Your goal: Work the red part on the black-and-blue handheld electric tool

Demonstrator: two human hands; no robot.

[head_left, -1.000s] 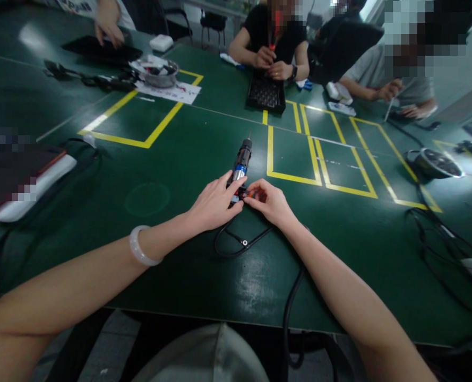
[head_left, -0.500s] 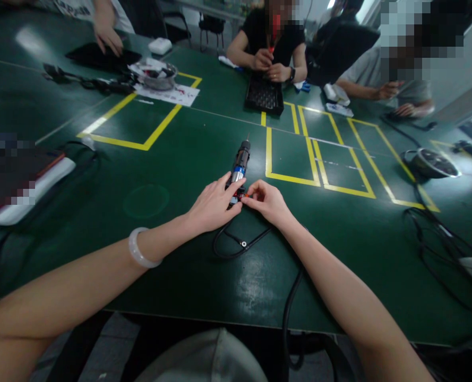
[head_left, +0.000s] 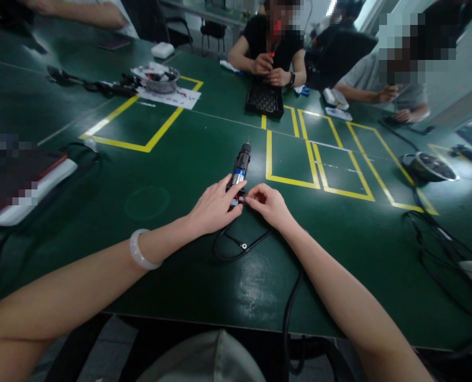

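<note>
A slim black power tool (head_left: 241, 162) with a silver and blue motor section lies on the green table, its thin bit aimed away from me. My left hand (head_left: 220, 204) grips the rear of it, thumb and fingers on either side. At the tool's right rear, my right hand (head_left: 271, 204) has thumb and forefinger pinched together close to small red and black parts (head_left: 240, 198). What the pinch holds is too small to tell. Just below lies a looped black cable (head_left: 223, 258) with a ring terminal (head_left: 244, 246).
Yellow tape outlines (head_left: 293, 181) mark the table. Across it, a person works over a black tray (head_left: 264, 101). A metal bowl (head_left: 162, 82) of parts stands far left, another bowl (head_left: 435, 167) at right beside tangled cables (head_left: 430, 239). A laptop-like device (head_left: 32, 191) sits left.
The orange-red bit at my right fingertips no longer shows; that hand has shifted slightly. At far left, another person's arm and a black item have moved left. My left hand keeps its hold.
</note>
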